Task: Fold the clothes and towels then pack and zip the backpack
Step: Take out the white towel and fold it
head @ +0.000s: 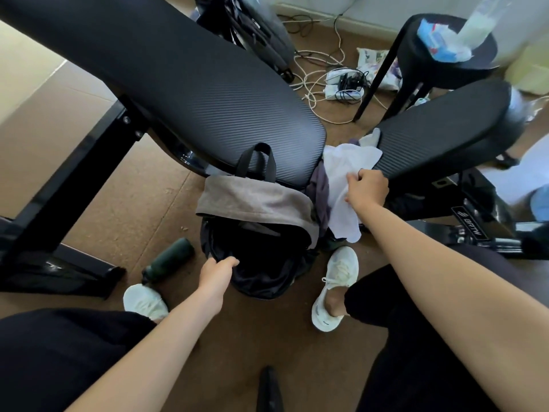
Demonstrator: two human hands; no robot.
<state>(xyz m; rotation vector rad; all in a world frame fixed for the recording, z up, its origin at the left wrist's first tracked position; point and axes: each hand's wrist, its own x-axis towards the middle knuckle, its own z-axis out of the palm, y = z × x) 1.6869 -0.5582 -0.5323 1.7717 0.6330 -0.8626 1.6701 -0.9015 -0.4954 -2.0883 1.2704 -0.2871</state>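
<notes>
Standing open on the floor between two padded benches point(184, 84) is the black backpack point(261, 263), a grey towel point(255, 203) across its top. The left hand point(218, 270) grips its rim; the right hand point(368, 188) pinches a white cloth point(341, 185) just beside it.

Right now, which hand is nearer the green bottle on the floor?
Left. The left hand grips the backpack rim just beside the green bottle; the right hand is across the bag, clutching the white cloth.
</notes>
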